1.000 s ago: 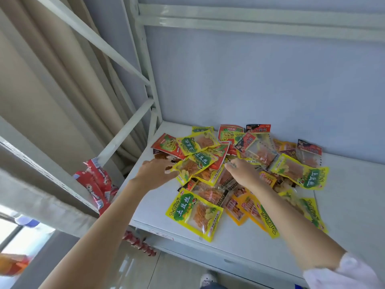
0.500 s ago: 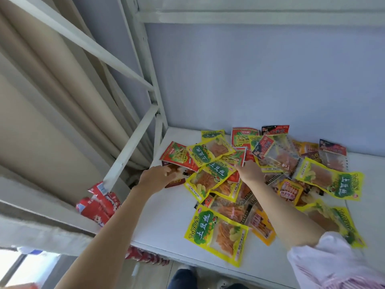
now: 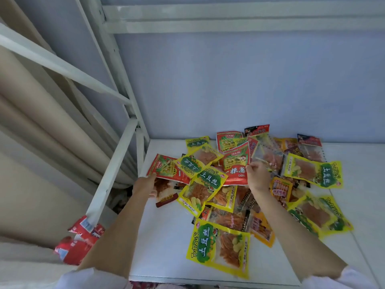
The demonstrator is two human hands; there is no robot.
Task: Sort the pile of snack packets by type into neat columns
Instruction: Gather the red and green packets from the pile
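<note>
A loose pile of snack packets (image 3: 245,184) lies on the white shelf (image 3: 166,236): several yellow-green ones, red ones, orange and dark ones. My right hand (image 3: 257,176) pinches the right edge of a red packet (image 3: 235,163) in the middle of the pile, lifting it over its neighbours. My left hand (image 3: 144,186) is at the pile's left edge. Its fingertips meet the lower corner of another red packet (image 3: 166,168), and a brown packet (image 3: 165,192) lies by its thumb. Whether the left hand grips either packet is hidden. A large yellow packet (image 3: 218,247) lies nearest me.
The grey-blue wall (image 3: 239,90) closes the shelf at the back. A white frame bar (image 3: 112,170) slants down on the left, with a curtain (image 3: 41,122) beyond it. Crumpled red packets (image 3: 79,240) hang below the shelf's left side. The shelf's front-left part is bare.
My right hand moved further into the pile and raised a red packet, now showing its full face. My left hand shifted slightly to the left red packet's corner. The camera came closer.
</note>
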